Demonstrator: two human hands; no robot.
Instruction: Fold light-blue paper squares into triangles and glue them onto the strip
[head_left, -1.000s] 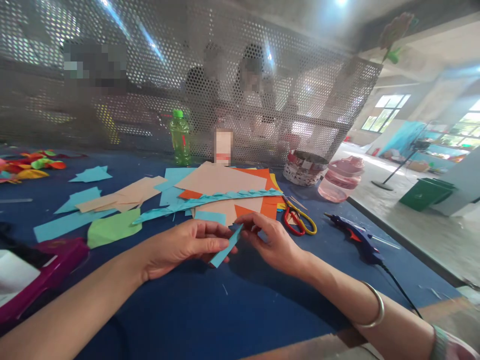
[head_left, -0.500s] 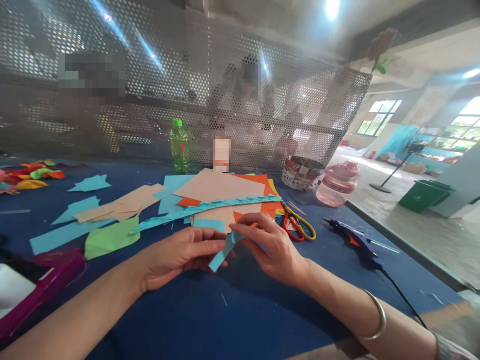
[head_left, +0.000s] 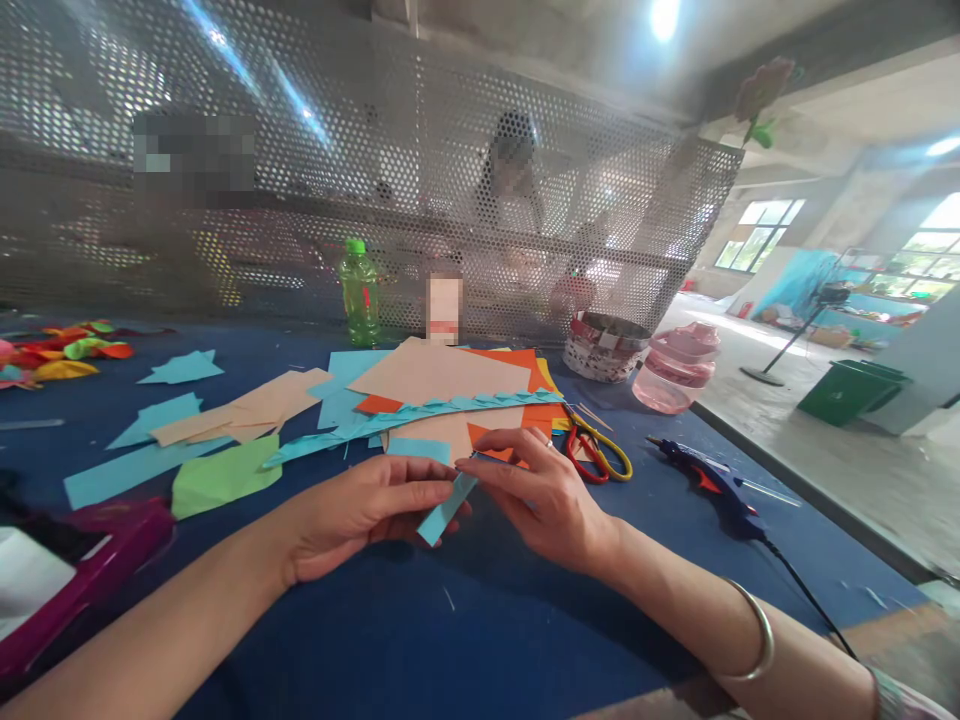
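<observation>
Both hands (head_left: pixel 360 525) are over the near middle of the blue counter (head_left: pixel 300 640), close together and holding a narrow blue paper strip (head_left: pixel 446 510). The right hand (head_left: pixel 540 500) pinches the strip's upper end between thumb and fingers, and the curled fingers of the left hand (head_left: pixel 360 505) press against its side. The lower end sticks out below the hands, angled down and to the left, just above the counter.

Straight ahead, a long folded blue strip (head_left: pixel 420 412) with a zigzag edge lies across a tan sheet (head_left: pixel 435 372) and an orange sheet (head_left: pixel 510 355). More cut blue pieces (head_left: pixel 180 368), tan strips (head_left: pixel 240 405) and a green scrap (head_left: pixel 225 478) lie to the left. Red-handled scissors (head_left: pixel 596 450) sit just right of the stack, and a blue glue gun (head_left: pixel 709 485) lies nearer the right edge of the counter, its black cord running toward the near edge.

Along the far edge stand a green bottle (head_left: pixel 358 295), a woven paper basket (head_left: pixel 604 350) and a pink jar (head_left: pixel 675 370). A magenta case (head_left: pixel 90 570) lies at the near left corner.
</observation>
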